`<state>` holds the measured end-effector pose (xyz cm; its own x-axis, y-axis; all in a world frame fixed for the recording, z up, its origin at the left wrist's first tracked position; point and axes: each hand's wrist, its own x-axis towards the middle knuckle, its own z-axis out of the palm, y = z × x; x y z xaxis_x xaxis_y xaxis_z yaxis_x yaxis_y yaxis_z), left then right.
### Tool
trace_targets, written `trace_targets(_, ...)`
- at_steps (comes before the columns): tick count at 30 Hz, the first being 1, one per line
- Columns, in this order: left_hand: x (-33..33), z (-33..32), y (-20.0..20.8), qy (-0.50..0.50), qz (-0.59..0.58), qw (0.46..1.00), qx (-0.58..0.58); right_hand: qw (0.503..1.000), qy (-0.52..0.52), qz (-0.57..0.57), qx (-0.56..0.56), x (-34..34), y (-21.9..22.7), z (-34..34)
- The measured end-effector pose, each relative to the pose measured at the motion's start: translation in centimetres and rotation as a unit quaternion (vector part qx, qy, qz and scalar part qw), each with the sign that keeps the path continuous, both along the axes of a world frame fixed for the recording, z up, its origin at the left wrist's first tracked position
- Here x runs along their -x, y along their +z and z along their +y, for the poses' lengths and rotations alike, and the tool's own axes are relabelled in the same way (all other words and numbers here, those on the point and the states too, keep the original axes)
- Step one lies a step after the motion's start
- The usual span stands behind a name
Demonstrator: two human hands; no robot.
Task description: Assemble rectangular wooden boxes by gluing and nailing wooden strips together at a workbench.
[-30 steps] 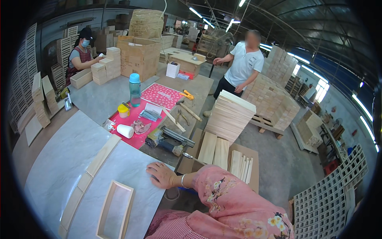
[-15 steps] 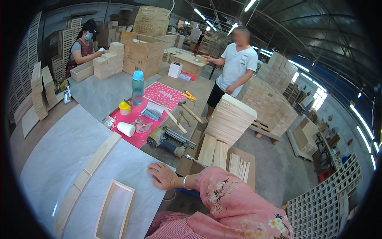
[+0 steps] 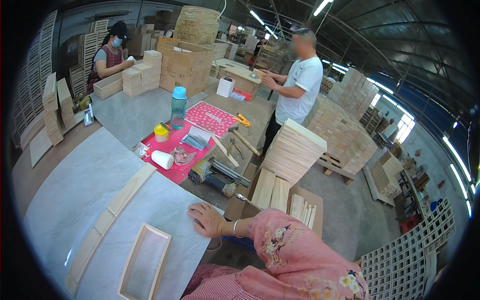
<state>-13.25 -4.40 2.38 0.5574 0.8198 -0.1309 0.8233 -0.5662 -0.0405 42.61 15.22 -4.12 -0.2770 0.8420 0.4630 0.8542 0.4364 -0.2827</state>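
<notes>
My right hand [image 3: 206, 219] rests palm down near the edge of the pale marbled tabletop [image 3: 180, 200], fingers stretched out, holding nothing. A silver bracelet [image 3: 235, 228] circles that wrist, below a pink flowered sleeve. Closest to the hand on this surface is a shallow rectangular wooden frame [image 3: 164, 245] with a pale inside. Beyond it, a row of light wooden strips [image 3: 116, 206] runs end to end across the tabletop. My left hand is out of sight.
Past my hand lie a nail gun [image 3: 215, 181], a hammer [image 3: 245, 141], a white roll [image 3: 162, 160] and a blue-green bottle [image 3: 178, 107]. Stacked boards [image 3: 292, 150] rise at the right. One co-worker [image 3: 297, 85] stands beyond; another [image 3: 107, 60] works at far left.
The view has shifted slightly. The standing co-worker has turned side-on and brought both hands together at the far bench. My right hand stays on the tabletop.
</notes>
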Motion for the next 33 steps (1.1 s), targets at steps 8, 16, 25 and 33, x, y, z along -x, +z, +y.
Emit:
trace_targets(8, -0.1, 0.2, 0.0, 0.004, -0.038, 0.999, 0.002, 1.0, -0.008, -0.007, -0.007, -0.2, -0.4, 0.1)
trace_targets(16, 6.3, 5.7, -9.6, -0.339, 0.037, 0.767, -0.544, 1.0, -0.007, -0.008, -0.014, 0.1, -0.2, -0.1)
trace_targets(25, 1.5, 0.5, -2.9, -0.013, -0.033, 0.996, -0.076, 1.0, -0.006, -0.005, -0.025, -0.3, -0.4, 0.0)
trace_targets(33, 5.0, 4.0, -8.8, -0.209, 0.008, 0.915, -0.345, 1.0, -0.003, -0.009, -0.025, 0.3, -0.4, 0.0)
